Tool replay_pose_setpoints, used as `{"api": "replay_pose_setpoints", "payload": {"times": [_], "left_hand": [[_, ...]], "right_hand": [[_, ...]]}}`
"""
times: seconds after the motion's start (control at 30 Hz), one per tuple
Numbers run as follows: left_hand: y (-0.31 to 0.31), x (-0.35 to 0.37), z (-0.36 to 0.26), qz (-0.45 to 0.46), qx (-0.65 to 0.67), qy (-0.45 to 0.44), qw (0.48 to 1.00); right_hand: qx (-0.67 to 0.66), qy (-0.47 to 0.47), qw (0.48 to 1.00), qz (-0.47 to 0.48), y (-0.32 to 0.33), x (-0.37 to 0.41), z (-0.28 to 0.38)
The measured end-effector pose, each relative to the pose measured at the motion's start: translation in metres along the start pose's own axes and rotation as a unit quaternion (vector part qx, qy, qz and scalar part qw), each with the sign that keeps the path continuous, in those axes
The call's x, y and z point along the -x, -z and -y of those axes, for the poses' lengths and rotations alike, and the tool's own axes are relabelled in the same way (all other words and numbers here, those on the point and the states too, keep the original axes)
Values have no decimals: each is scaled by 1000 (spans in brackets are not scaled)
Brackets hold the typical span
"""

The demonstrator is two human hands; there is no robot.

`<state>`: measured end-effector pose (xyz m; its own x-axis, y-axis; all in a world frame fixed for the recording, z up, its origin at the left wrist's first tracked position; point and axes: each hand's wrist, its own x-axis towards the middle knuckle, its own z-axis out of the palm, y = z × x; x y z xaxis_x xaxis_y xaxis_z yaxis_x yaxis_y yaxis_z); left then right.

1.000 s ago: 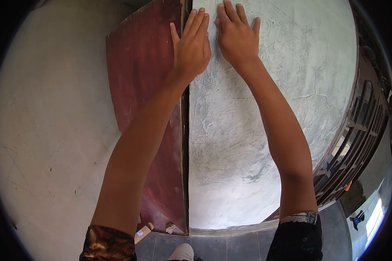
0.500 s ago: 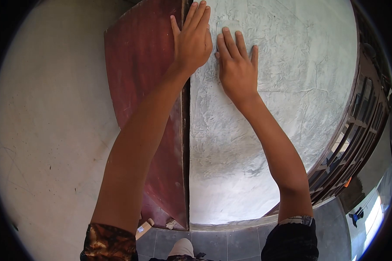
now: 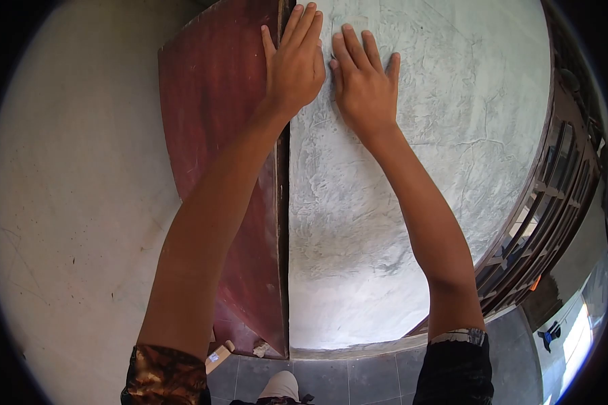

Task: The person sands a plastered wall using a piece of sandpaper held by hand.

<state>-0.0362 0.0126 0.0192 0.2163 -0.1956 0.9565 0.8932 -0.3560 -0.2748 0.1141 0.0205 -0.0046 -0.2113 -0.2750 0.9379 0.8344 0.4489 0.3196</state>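
Note:
My left hand [image 3: 294, 71] lies flat where the dark red wooden panel [image 3: 216, 101] meets the plastered wall [image 3: 412, 202], its fingers stretched upward and the thumb apart on the wood. Just to the right, my right hand [image 3: 366, 91] rests palm-in against the grey-white plaster with its fingers spread. The plaster is rough, with trowel marks and fine cracks. Whether anything thin lies under the right palm is hidden by the hand. A dark vertical gap [image 3: 284, 223] runs between panel and plaster, below the left hand.
At right is a dark brown slatted window frame [image 3: 547, 196]. A plain beige wall [image 3: 74, 202] fills the left side. Grey floor tiles [image 3: 371, 378] lie below, with a small cardboard box [image 3: 217, 358] and a broken lump [image 3: 261, 349] by the panel's foot.
My right hand has slid a short way up the plaster. The left hand stays at the panel's edge, and the view has shifted slightly.

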Motion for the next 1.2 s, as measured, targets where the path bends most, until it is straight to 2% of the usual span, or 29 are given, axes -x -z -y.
{"api": "replay_pose_setpoints", "payload": {"times": [0.03, 0.07, 0.17, 0.3, 0.43, 0.5, 0.67, 0.7, 0.8, 0.9, 1.03, 1.1, 1.2], "left_hand": [[0, -2, 0, 0, -1, -4, 1000], [0, -1, 0, 1, -2, -6, 1000], [1, 0, 1, 0, -7, -7, 1000], [3, 1, -4, -2, 7, 4, 1000], [2, 0, -1, -5, 1, -15, 1000], [3, 0, 0, 7, -9, -9, 1000], [3, 2, -3, 9, 0, 9, 1000], [2, -2, -3, 9, -2, 14, 1000], [1, 1, 0, -9, 4, -8, 1000], [4, 0, -1, 7, -9, -2, 1000], [0, 2, -3, 0, -3, 12, 1000], [-6, 0, -2, -56, 10, -12, 998], [-6, -1, -1, -53, -8, -21, 998]], "right_hand": [[8, -7, 1000, -27, -5, -27, -7], [12, -20, 1000, -7, -10, -46, -12], [0, -13, 1000, -20, -11, -39, -10], [-11, -3, 999, 34, 10, 45, 12], [24, -12, 1000, -3, -7, -42, -11], [3, -4, 1000, -28, -14, -54, -13], [-7, -7, 999, 34, 10, 38, 12], [0, 3, 999, 33, 10, 36, 8], [29, -18, 999, -8, -4, -38, -12], [11, -22, 1000, -9, -7, -39, -11], [-3, -5, 999, 46, 18, 43, 15], [6, -2, 1000, 29, 6, 18, 3], [28, -8, 999, -14, -10, -46, -16]]}}
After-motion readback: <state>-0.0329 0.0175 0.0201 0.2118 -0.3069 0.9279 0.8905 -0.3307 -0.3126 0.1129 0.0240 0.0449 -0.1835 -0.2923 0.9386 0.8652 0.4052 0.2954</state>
